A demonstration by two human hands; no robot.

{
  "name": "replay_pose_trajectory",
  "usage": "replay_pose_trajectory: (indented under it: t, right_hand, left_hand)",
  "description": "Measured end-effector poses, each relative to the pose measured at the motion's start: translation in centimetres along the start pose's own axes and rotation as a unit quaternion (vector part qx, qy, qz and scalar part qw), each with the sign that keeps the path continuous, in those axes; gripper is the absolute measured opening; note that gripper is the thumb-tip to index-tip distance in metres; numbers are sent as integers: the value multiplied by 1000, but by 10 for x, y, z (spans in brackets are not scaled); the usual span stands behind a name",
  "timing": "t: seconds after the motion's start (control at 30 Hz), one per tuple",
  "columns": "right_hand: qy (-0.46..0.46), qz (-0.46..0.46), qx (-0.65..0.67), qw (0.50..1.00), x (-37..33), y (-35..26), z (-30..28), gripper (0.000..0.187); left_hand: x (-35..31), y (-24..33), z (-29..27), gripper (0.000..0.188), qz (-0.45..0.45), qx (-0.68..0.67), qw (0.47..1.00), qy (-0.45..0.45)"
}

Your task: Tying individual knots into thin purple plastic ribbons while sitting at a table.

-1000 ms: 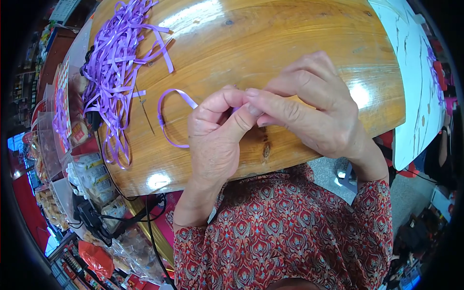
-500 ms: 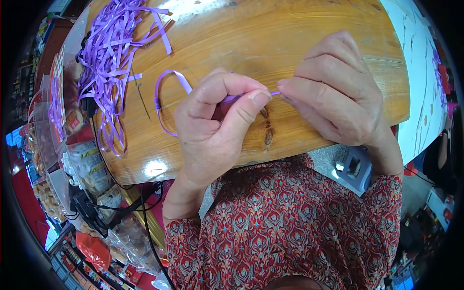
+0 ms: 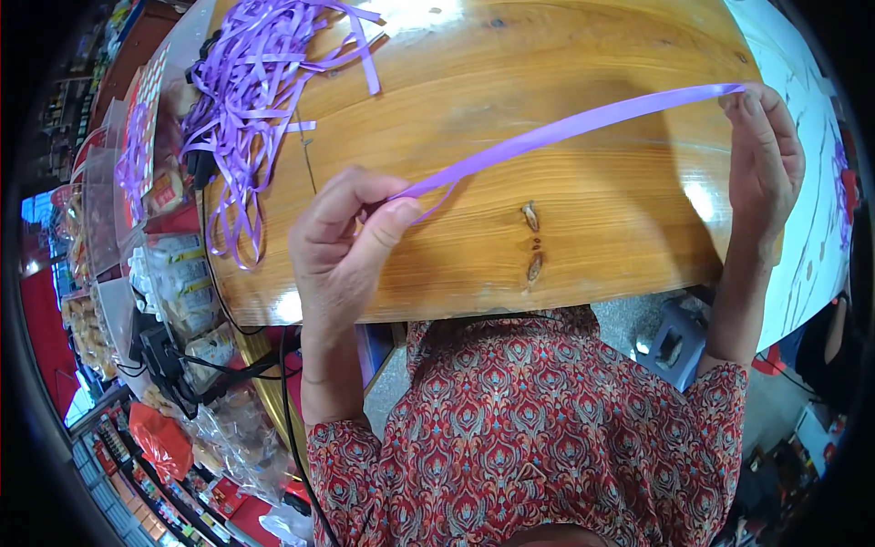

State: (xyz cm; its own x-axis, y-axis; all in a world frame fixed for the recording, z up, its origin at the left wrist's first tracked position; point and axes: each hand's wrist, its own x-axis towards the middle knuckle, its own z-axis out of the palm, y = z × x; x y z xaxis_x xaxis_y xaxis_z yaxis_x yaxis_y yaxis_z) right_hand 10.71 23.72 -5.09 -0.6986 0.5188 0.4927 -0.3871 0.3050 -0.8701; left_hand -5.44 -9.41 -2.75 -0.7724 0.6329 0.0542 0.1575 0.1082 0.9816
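A purple ribbon (image 3: 565, 130) stretches in a gentle arc above the wooden table (image 3: 620, 210). Its left part is pinched between the thumb and fingers of my left hand (image 3: 342, 242), where a small narrow loop of ribbon sticks out beside the thumb. My right hand (image 3: 767, 150) grips the other end, far out at the table's right side. Off to the upper left lies a tangled heap of purple ribbons (image 3: 264, 73), apart from both hands.
Left of the table are a dark cable (image 3: 211, 283), clear packages (image 3: 178, 283) and a red plastic bag (image 3: 159, 442). A white marbled surface (image 3: 807, 219) borders the table on the right. Below the table edge stands a grey plastic stool (image 3: 674, 342).
My right hand has moved far to the right and slightly up, drawing the ribbon out long. My left hand has shifted a little left and down, still pinching. The ribbon's large loop is gone.
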Motion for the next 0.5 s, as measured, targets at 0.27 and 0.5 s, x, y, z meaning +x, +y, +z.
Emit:
replay_pose_trajectory:
  t: [0.27,0.5]
  right_hand:
    - [146,64,14,987,24,20,-54,24]
    - [-24,-134,-581,803,27,21,-7,33]
  left_hand:
    - [-10,-8,-41,13,-4,39,998,57]
    - [-16,-3,-27,15,12,13,996,91]
